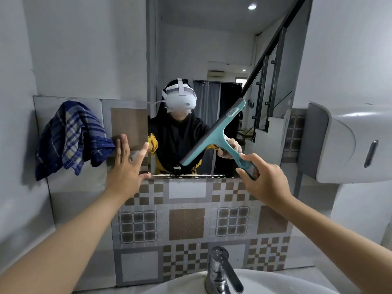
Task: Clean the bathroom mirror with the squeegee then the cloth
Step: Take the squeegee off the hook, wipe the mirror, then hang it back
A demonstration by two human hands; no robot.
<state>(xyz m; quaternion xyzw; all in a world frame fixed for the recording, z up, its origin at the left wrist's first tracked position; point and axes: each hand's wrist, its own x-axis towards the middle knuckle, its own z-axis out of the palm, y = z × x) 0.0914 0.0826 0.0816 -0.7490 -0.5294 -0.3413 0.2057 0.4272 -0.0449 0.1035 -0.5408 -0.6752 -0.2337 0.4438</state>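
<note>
The bathroom mirror (212, 43) fills the wall ahead, above patterned tiles. My right hand (263, 179) grips the handle of a teal squeegee (214, 134). Its grey blade runs diagonally across the lower part of the glass, low end to the left. My left hand (125, 164) is spread flat with straight fingers against the tiled wall at the mirror's lower left corner, holding nothing. A blue checked cloth (70, 141) hangs on the wall just left of that hand.
A chrome tap (220, 270) stands over the white basin (265, 281) at the bottom. A white paper dispenser (339, 143) juts from the right wall. Water drops line the mirror's bottom edge (191, 176). A person wearing a headset shows in the reflection.
</note>
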